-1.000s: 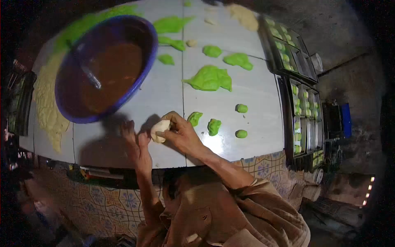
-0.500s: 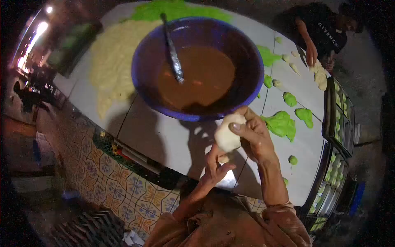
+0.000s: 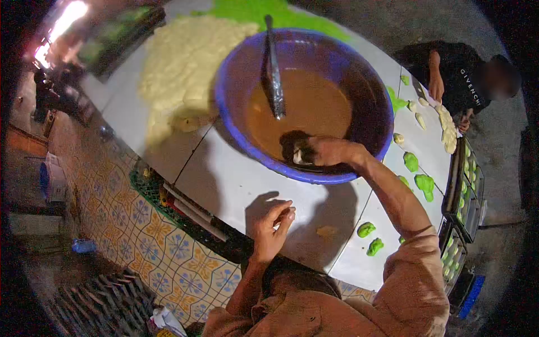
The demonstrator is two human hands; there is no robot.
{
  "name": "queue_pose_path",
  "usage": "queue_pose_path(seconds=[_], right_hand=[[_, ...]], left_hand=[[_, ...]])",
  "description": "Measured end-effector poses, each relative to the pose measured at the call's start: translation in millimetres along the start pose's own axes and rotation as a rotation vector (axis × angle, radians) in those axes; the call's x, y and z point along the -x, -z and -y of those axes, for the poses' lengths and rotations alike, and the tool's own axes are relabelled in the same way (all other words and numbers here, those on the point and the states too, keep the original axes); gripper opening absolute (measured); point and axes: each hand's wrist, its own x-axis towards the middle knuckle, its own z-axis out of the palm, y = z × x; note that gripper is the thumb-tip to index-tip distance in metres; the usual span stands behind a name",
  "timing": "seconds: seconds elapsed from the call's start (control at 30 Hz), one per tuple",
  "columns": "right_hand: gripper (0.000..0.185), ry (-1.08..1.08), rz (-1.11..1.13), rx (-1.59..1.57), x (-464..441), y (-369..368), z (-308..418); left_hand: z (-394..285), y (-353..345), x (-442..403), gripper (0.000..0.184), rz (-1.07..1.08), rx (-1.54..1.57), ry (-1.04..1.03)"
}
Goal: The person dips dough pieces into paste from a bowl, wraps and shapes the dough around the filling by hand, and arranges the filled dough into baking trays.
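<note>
A large blue bowl (image 3: pixel 252 154) of brown paste or liquid (image 3: pixel 323 101) stands on the white tiled table. A spoon (image 3: pixel 275 78) with a dark handle leans inside it. My right hand (image 3: pixel 328 151) reaches over the near rim into the bowl, its fingers closed on a whitish piece of dough (image 3: pixel 300 154) close to the brown surface. The dough is partly hidden by the fingers and shadow. Over the table's front edge, my left hand (image 3: pixel 271 227) is curled, thumb tip close to the forefinger, with nothing visible between them.
A cream dough mass (image 3: pixel 179 67) spreads left of the bowl, and green dough (image 3: pixel 314 21) lies behind it. Several green lumps (image 3: pixel 424 185) sit at right. Trays (image 3: pixel 470 174) of small pieces line the right edge. Another person's hand (image 3: pixel 436 90) is near cream dough (image 3: pixel 447 130).
My right hand has gone from in front of the bowl down into it with the dough. My left hand has parted from the dough and stays by the table edge. The view has shifted.
</note>
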Motion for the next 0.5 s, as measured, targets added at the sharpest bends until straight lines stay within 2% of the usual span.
queue_pose_path(seconds=[0.07, 0.1, 0.2, 0.23, 0.27, 0.37, 0.4, 0.47, 0.5], right_hand=[[0.020, 0.053, -0.106, -0.456, 10, 8, 10], [0.017, -0.032, -0.143, -0.489, 15, 11, 16], [0.019, -0.027, -0.410, -1.107, 42, 1, 17], [0.022, 0.012, -0.432, -1.297, 59, 3, 28], [0.020, 0.132, -0.441, -1.359, 73, 0, 26], [0.025, 0.137, -0.633, -1.512, 105, -21, 27], [0.031, 0.084, -0.783, -1.512, 110, -38, 21], [0.031, 0.078, -0.799, -1.560, 140, -62, 14], [0.030, 0.102, -0.853, -1.634, 155, -72, 11]], left_hand=[[-12, -4, -2, 0.029, 0.017, 0.012, 0.044], [-13, -5, -5, 0.028, 0.041, 0.005, 0.001], [-30, -24, -11, 0.028, 0.076, 0.125, 0.010], [-29, -35, -11, 0.031, 0.122, 0.233, -0.055], [-35, -43, -13, 0.032, 0.170, 0.286, -0.029], [-69, -75, -21, 0.039, 0.283, 0.405, 0.076], [-71, -88, -21, 0.041, 0.282, 0.442, 0.148], [-72, -115, -14, 0.047, 0.280, 0.508, 0.294], [-70, -124, -13, 0.044, 0.286, 0.518, 0.277]])
